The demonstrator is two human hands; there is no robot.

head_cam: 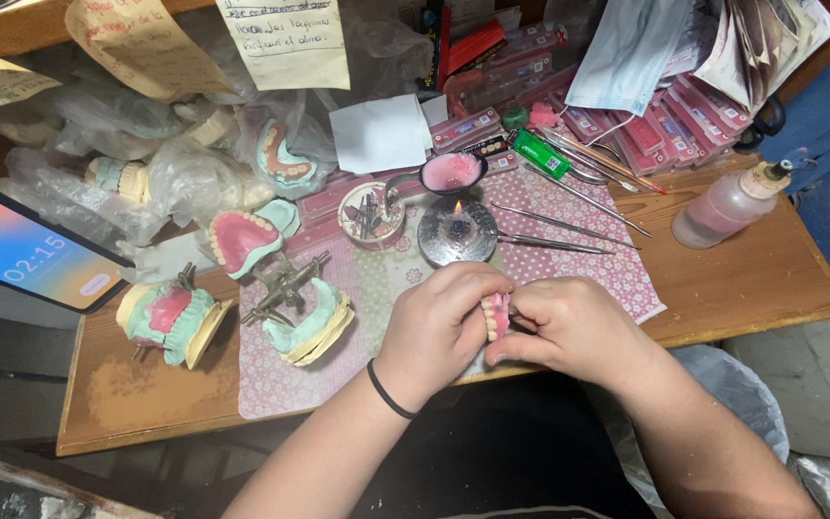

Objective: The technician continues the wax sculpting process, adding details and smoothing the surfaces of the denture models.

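Note:
Both my hands meet over the front edge of the wooden bench. My left hand (439, 322), with a black band on the wrist, grips a pink wax denture with white teeth (496, 313). My right hand (573, 327) is closed beside it and holds a thin metal instrument (521, 322) against the denture; most of the tool is hidden by my fingers. Just beyond my hands a small alcohol burner (457, 229) stands lit, with a small flame.
Two hinged articulators with green dental casts (173, 322) (305, 312) sit left on a pink patterned mat (569, 245). Metal instruments (554, 231), a pink-liquid squeeze bottle (730, 204), a bur dish (370, 213), a phone (31, 252) and bagged casts crowd the back.

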